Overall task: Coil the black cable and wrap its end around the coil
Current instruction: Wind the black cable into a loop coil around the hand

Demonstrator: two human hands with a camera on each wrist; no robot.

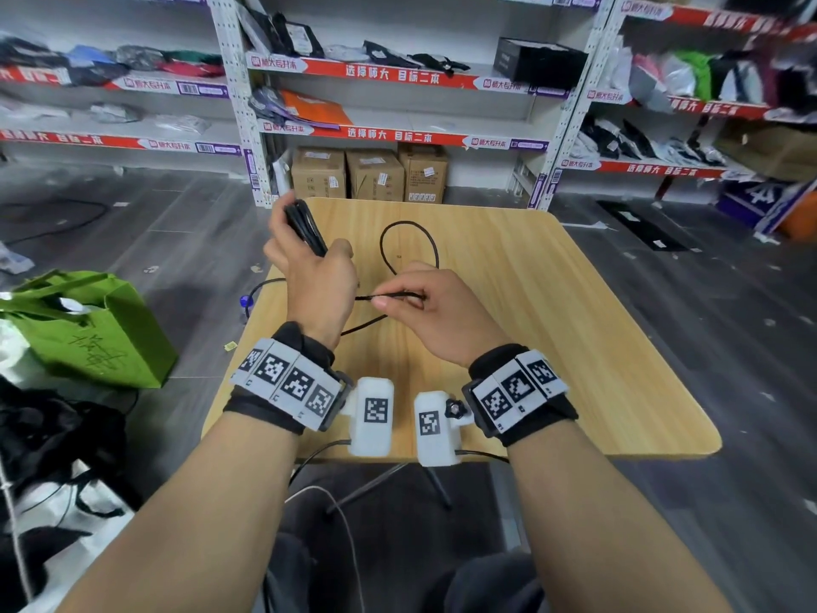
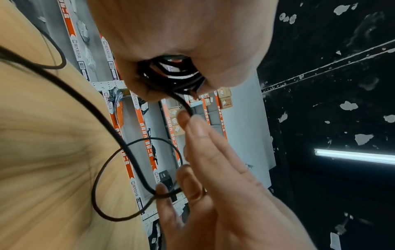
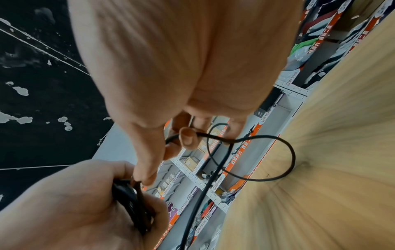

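Note:
My left hand (image 1: 309, 263) grips a bundle of black cable coils (image 1: 305, 227) held upright above the table's far left corner; the coils show inside the fist (image 2: 171, 74) and again in the right wrist view (image 3: 132, 203). From that fist a strand runs right to my right hand (image 1: 420, 298), which pinches the black cable (image 1: 389, 296) between thumb and forefinger (image 3: 188, 137). Beyond the pinch the cable forms a loose loop (image 1: 409, 241) over the wooden table (image 1: 552, 325). The rest of the cable trails off the table's left edge (image 1: 265, 285).
A green bag (image 1: 88, 329) sits on the floor at left, with dark clothing below it. Shelving with packages and cardboard boxes (image 1: 371, 174) stands behind the table. White wrist cameras (image 1: 371, 413) hang near the table's front edge.

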